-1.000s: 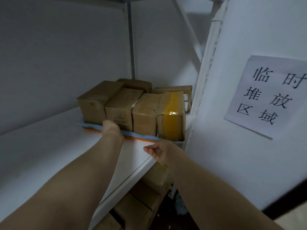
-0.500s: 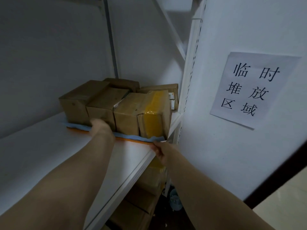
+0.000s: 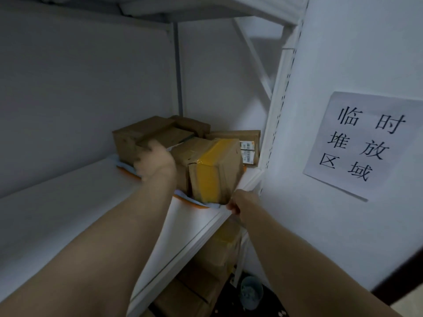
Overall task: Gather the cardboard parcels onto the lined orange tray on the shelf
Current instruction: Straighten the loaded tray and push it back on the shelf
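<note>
Several brown cardboard parcels stand packed together on the orange tray (image 3: 194, 205), which has a pale blue liner and sits at the right end of the white shelf (image 3: 68, 213). The nearest parcel (image 3: 214, 172) carries a wide yellow tape band. My left hand (image 3: 155, 163), blurred, presses on the front of the middle parcel (image 3: 183, 147) with fingers curled over its top edge. My right hand (image 3: 238, 202) pinches the tray's near right corner. Another parcel with white labels (image 3: 238, 137) lies behind, against the shelf upright.
A white perforated upright (image 3: 274, 124) and a white side panel with a paper sign (image 3: 366, 143) close off the right. An upper shelf board hangs overhead. Below the shelf are more cardboard boxes (image 3: 217, 259) and a grey cup (image 3: 251, 291) on the floor.
My left hand has risen from the tray's front edge onto the middle parcel. My right hand has stayed at the tray's right corner. The tray now sits turned, its right end nearer.
</note>
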